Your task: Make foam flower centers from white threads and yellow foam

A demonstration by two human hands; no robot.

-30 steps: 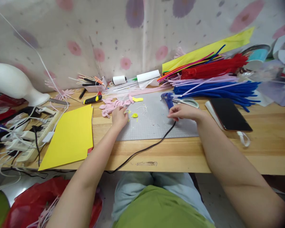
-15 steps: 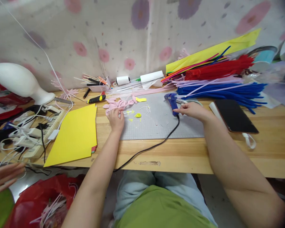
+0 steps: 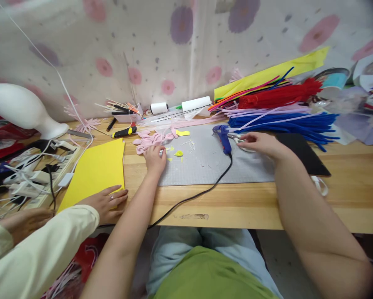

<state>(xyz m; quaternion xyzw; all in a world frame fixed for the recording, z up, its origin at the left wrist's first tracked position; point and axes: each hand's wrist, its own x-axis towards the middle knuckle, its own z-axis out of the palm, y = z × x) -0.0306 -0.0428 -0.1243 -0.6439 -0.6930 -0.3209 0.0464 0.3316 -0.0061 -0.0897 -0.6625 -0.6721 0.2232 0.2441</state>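
Note:
My left hand (image 3: 155, 158) is low over the left edge of the grey cutting mat (image 3: 198, 170), beside the pink fuzzy pieces (image 3: 147, 140). Its fingers are bent together, and what they hold is too small to make out. Small yellow scraps and a yellow piece (image 3: 178, 154) lie just right of it. My right hand (image 3: 257, 143) has its fingertips at the handles of scissors (image 3: 240, 141), right of the blue glue gun (image 3: 223, 139). The glue gun lies on the mat, its black cord running toward the table's front edge.
Another person's hands (image 3: 107, 203) reach in from the left, one on the yellow sheets (image 3: 96, 170). Blue (image 3: 282, 126) and red stems lie at the back right, near a black tablet (image 3: 301, 153). A power strip and white foam head stand left.
My right hand has moved off the glue gun handle to the scissors beside it. The other person's hands have come in from the left, one onto the yellow sheets.

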